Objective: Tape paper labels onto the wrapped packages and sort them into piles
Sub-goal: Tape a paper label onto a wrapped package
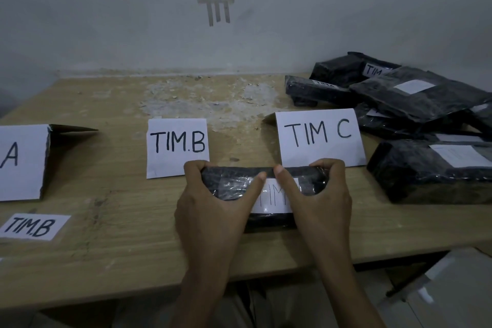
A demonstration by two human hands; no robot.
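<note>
A black wrapped package (234,184) lies on the wooden table (106,194) in front of me, with a white paper label (271,198) reading "TIM" on its top. My left hand (213,205) grips the package's left end, thumb pressing near the label. My right hand (316,194) grips the right end, its thumb on the label's upper edge. Both hands hide part of the label's text. A loose "TIM.B" label (33,226) lies at the near left.
Standing signs mark places: "A" (21,162) at left, "TIM.B" (177,146) in the middle, "TIM C" (319,136) at right. A heap of black packages (415,98), some labelled, fills the right side. Strips of tape (216,1) hang on the wall.
</note>
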